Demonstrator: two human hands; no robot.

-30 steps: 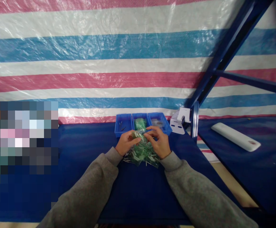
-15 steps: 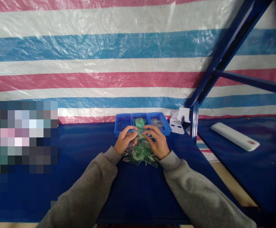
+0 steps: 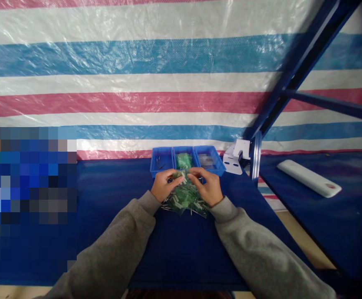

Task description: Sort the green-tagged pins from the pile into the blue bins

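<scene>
A heap of small green circuit boards with metal pins [image 3: 185, 203] lies on the blue table [image 3: 181, 249] in front of me. My left hand [image 3: 163, 187] and my right hand [image 3: 207, 186] hover over the heap's far side, fingertips pinched together on one small green board [image 3: 181, 178] held between them. Just beyond stand three blue bins side by side: the left bin [image 3: 161, 162] holds a few dark pins, the middle bin [image 3: 184, 160] holds green boards, the right bin [image 3: 210, 160] holds clear-wrapped parts.
A white bracket [image 3: 235, 155] sits by a blue upright post [image 3: 255, 160] at the right. A long white casing [image 3: 308, 178] lies on the neighbouring blue table. A striped tarpaulin [image 3: 137, 74] hangs behind. The left area is blurred out.
Both hands have drawn slightly closer together over the heap, fingertips now meeting on the small board; the view shifted a little.
</scene>
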